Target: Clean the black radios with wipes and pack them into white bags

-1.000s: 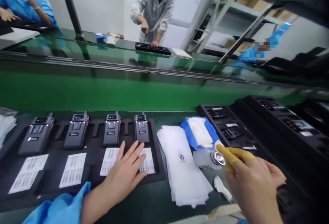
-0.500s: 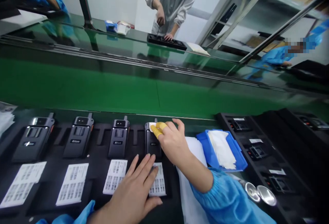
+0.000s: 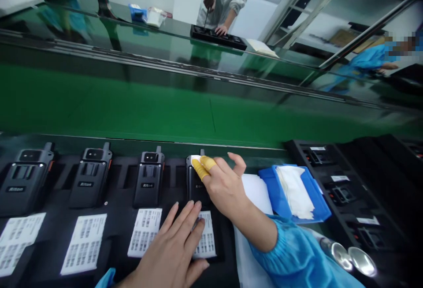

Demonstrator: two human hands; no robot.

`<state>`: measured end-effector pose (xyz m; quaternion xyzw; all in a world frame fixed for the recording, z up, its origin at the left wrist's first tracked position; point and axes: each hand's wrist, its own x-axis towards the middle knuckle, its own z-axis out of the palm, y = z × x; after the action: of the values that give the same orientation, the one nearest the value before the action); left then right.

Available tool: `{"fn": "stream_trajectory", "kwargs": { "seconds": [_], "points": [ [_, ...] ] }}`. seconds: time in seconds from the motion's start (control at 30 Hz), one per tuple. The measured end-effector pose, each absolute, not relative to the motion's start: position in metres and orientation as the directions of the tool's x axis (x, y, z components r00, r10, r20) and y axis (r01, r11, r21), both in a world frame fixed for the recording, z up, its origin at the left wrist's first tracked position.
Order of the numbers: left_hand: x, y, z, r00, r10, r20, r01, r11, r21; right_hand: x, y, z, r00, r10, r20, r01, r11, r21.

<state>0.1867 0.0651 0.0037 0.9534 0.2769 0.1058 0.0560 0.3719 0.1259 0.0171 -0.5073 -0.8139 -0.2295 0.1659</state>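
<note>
While resting the left hand (image 3: 178,244), loosely spread, over a label sheet (image 3: 208,237), pinches a white pad (image 3: 195,158) in the right hand (image 3: 226,186) against the rightmost handset (image 3: 191,185) in the black tray (image 3: 120,211); looks partway through this one, with three other handsets (image 3: 147,195) alongside untouched, completion unclear.

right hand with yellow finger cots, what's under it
Under the right hand, a white pad shows at the upper end of the fourth handheld radio from the left; the radio's antenna and left edge show too. Its upper right part and the rest of the pad are covered.
</note>
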Motion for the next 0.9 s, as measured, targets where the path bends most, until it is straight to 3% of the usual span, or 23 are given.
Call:
{"fn": "stream_trajectory", "kwargs": {
  "seconds": [0.27,0.53,0.9],
  "points": [
    [0.187,0.067,0.006,0.828,0.525,0.196,0.509,-0.851,0.13,0.373,0.125,0.02,-0.349,0.789,0.506,0.937,0.275,0.217],
    [0.189,0.067,0.006,0.836,0.507,0.209,0.5,-0.862,0.088,0.363,0.131,0.019,-0.367,0.75,0.55,0.93,0.307,0.201],
    [0.188,0.066,0.006,0.832,0.512,0.214,0.501,-0.859,0.109,0.383,0.124,0.02,-0.259,0.779,0.571,0.965,0.193,0.176]
  ]
}}
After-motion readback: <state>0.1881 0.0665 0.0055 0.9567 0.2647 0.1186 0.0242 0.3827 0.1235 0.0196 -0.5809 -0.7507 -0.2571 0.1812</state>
